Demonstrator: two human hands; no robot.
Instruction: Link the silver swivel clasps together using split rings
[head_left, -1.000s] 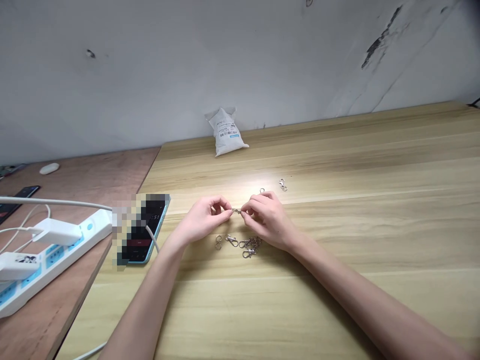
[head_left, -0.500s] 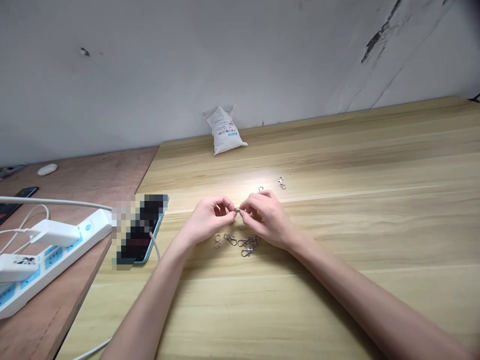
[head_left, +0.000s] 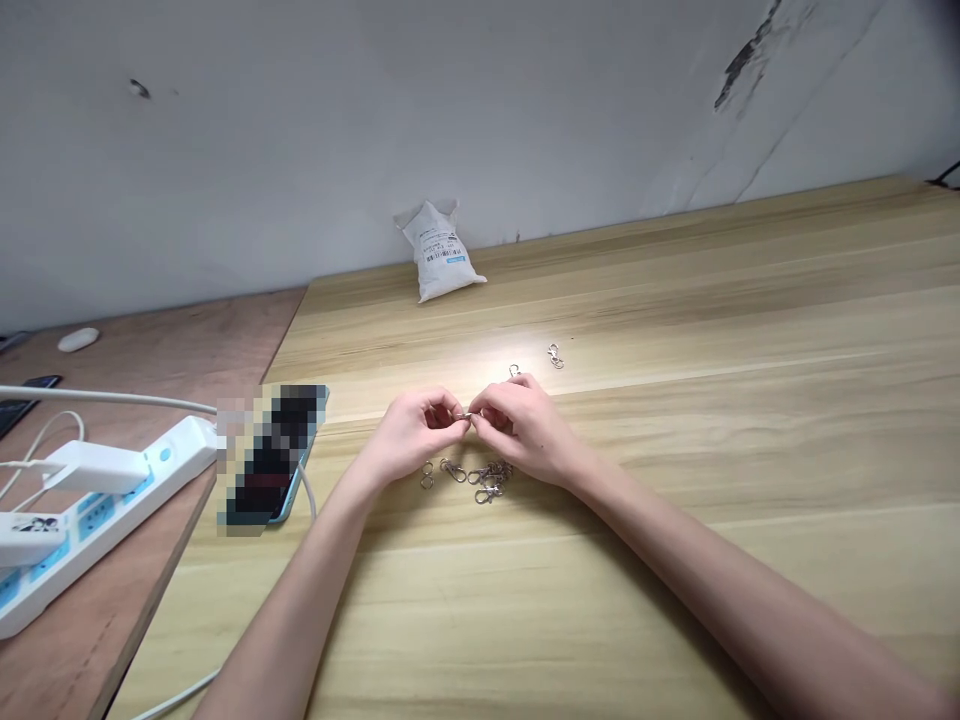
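My left hand [head_left: 420, 432] and my right hand [head_left: 531, 428] meet fingertip to fingertip just above the table. Both pinch a small silvery key ring [head_left: 465, 415], seen nearly edge-on and mostly covered by the fingers. Below my left hand lie two loose key rings [head_left: 427, 475], one above the other. A metal lobster clasp [head_left: 454, 470] rests to their right, and beside it a small pile of clasps [head_left: 487, 484] reaches partly under my right hand. Beyond the right hand are a partly hidden metal piece [head_left: 514, 371] and a clasp with a ring [head_left: 555, 357].
A white plastic parcel [head_left: 442, 255] stands against the wall. At left lies a phone [head_left: 274, 460] with a cable, partly blurred out. A white power strip [head_left: 105, 520] with plugged-in chargers sits on the brown table [head_left: 240, 320], along with a white oval case [head_left: 78, 340].
The view has shifted slightly, so everything sits a little further left and up. My hands keep their pinch, with the fingertips slightly re-angled on the key ring.
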